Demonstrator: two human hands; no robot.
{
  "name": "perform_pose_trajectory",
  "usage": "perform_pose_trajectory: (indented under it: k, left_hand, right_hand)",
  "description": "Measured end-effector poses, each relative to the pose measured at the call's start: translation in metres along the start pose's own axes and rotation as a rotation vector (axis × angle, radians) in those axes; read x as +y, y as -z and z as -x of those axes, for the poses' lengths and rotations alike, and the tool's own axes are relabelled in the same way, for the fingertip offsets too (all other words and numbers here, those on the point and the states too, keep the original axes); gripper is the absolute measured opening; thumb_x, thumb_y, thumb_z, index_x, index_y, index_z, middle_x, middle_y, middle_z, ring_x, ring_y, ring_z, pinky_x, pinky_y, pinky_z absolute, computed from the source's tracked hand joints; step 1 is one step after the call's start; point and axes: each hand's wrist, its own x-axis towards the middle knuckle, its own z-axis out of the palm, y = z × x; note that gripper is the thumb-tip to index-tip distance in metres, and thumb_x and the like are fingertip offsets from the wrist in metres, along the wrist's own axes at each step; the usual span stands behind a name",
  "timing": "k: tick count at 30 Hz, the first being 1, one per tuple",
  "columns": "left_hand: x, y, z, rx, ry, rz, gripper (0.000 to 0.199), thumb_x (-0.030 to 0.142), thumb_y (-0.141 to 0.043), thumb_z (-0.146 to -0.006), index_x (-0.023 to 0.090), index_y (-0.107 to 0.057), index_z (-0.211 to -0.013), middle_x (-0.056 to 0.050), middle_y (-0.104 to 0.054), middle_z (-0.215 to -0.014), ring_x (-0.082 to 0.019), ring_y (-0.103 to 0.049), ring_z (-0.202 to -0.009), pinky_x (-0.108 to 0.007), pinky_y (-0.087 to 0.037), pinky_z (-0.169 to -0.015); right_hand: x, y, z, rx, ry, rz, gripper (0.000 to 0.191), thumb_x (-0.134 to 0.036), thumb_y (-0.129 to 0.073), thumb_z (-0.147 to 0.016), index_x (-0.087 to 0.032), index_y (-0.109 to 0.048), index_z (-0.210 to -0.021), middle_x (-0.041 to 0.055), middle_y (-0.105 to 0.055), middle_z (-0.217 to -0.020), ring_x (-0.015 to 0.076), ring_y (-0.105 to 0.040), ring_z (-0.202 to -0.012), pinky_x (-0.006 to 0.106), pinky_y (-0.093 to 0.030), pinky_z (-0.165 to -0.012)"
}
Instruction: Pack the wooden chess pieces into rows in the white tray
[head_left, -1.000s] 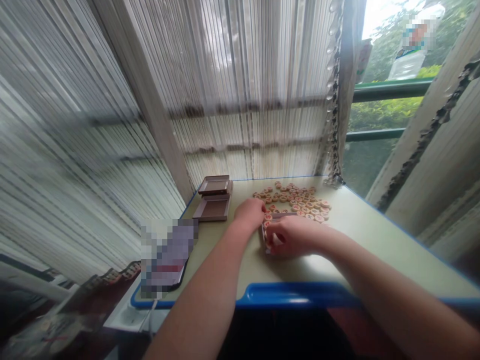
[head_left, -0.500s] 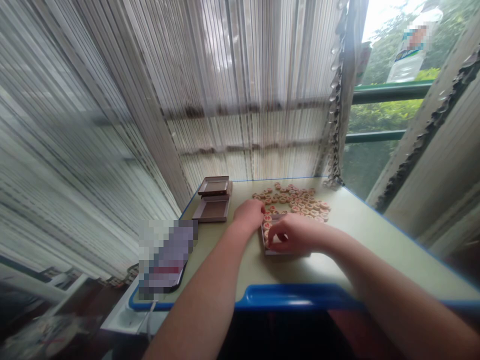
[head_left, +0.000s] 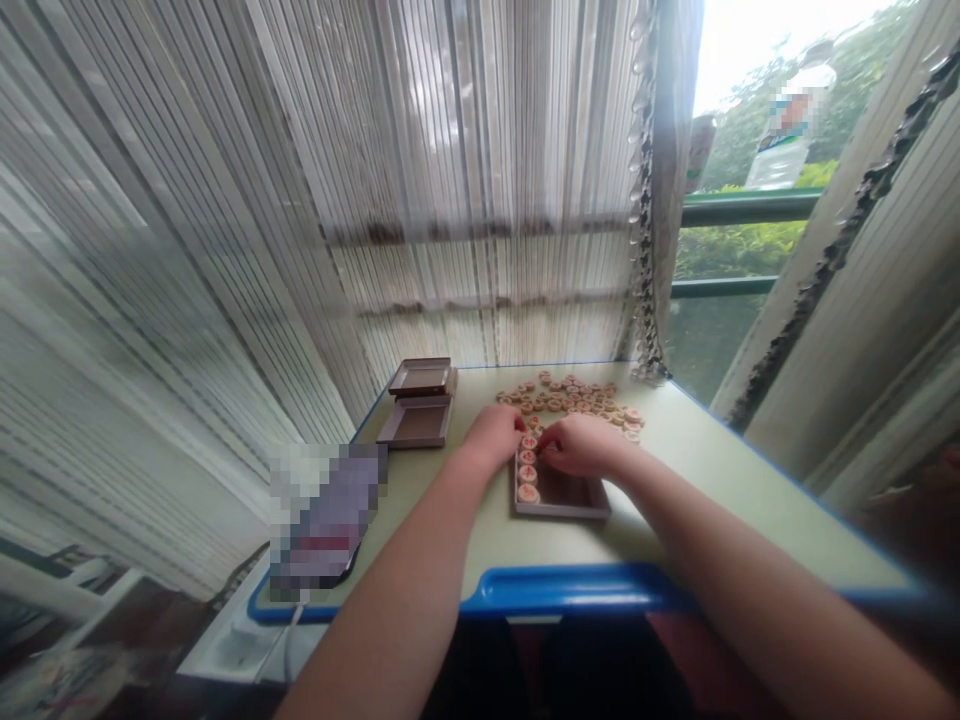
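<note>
A shallow brown box [head_left: 564, 513] lies on the table in front of me. Along its left wall runs a column of round Chinese chess pieces [head_left: 528, 474] with red characters, face up. My left hand [head_left: 495, 436] is at the box's far left corner, fingers curled inward; whatever they grip is hidden. Over the far part of the box is my right hand [head_left: 585, 444], closed with its fingertips beside the top of the column. I cannot make out what those fingertips hold. Behind both hands many loose Chinese chess pieces [head_left: 579, 392] are scattered.
Two shallow brown trays [head_left: 415, 420] sit at the back left, the rear one raised. A phone-like device [head_left: 330, 520], blurred out, lies at the left edge with a white cable [head_left: 294, 640]. String curtains [head_left: 487, 180] hang behind the table [head_left: 750, 510]. A bottle [head_left: 787, 130] stands by the window.
My right hand has moved away from me, from the near end of the column to its far end, uncovering the near pieces and the box floor. My left hand stays at the corner.
</note>
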Motion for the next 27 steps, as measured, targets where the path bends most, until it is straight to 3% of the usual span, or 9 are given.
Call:
perform_pose_trajectory:
  k: [9, 12, 16, 21, 27]
  left_hand:
    - [-0.002, -0.001, 0.001, 0.001, 0.008, 0.049, 0.017, 0.021, -0.057, -0.072, 0.022, -0.070, -0.083, -0.004, -0.069, -0.086, -0.016, -0.061, -0.078, -0.024, -0.045, -0.069]
    - [-0.004, -0.003, 0.000, -0.001, 0.061, 0.075, 0.016, 0.023, -0.059, -0.071, 0.022, -0.070, -0.082, -0.003, -0.069, -0.085, -0.016, -0.062, -0.077, -0.025, -0.045, -0.068]
    - [-0.006, -0.004, -0.003, 0.034, 0.110, 0.093, 0.016, 0.025, -0.059, -0.072, 0.022, -0.070, -0.083, -0.003, -0.070, -0.086, -0.017, -0.062, -0.080, -0.025, -0.046, -0.070]
    - [-0.008, -0.006, -0.005, 0.116, 0.128, 0.027, 0.021, 0.024, -0.053, -0.077, 0.024, -0.069, -0.091, -0.004, -0.069, -0.094, -0.018, -0.062, -0.087, -0.025, -0.046, -0.077]
    - [-0.014, -0.016, -0.010, 0.027, 0.032, 0.090, 0.023, 0.019, -0.052, -0.076, 0.025, -0.071, -0.086, -0.002, -0.068, -0.100, -0.016, -0.061, -0.091, -0.025, -0.044, -0.085]
  right_hand:
    - [0.000, 0.003, 0.000, -0.009, -0.002, -0.030, 0.027, -0.032, -0.049, -0.074, -0.029, -0.071, -0.088, 0.0029, -0.069, -0.079, 0.0177, -0.060, -0.069, 0.026, -0.039, -0.057]
    - [0.014, 0.003, -0.006, 0.107, -0.069, -0.106, 0.028, -0.031, -0.046, -0.078, -0.026, -0.069, -0.092, 0.0033, -0.069, -0.085, 0.0170, -0.060, -0.074, 0.025, -0.040, -0.062]
    - [0.044, -0.008, -0.020, 0.293, -0.273, -0.110, 0.034, -0.030, -0.040, -0.082, -0.024, -0.065, -0.104, 0.0063, -0.064, -0.104, 0.0189, -0.057, -0.091, 0.027, -0.041, -0.075]
    - [0.067, -0.028, -0.031, 0.187, -0.308, -0.029, 0.036, -0.030, -0.042, -0.082, -0.026, -0.064, -0.111, 0.0088, -0.059, -0.114, 0.0229, -0.048, -0.107, 0.032, -0.036, -0.090]
    - [0.072, -0.035, -0.034, 0.205, -0.285, -0.088, 0.036, -0.029, -0.041, -0.080, -0.027, -0.067, -0.105, 0.0056, -0.060, -0.115, 0.0242, -0.050, -0.105, 0.034, -0.038, -0.088]
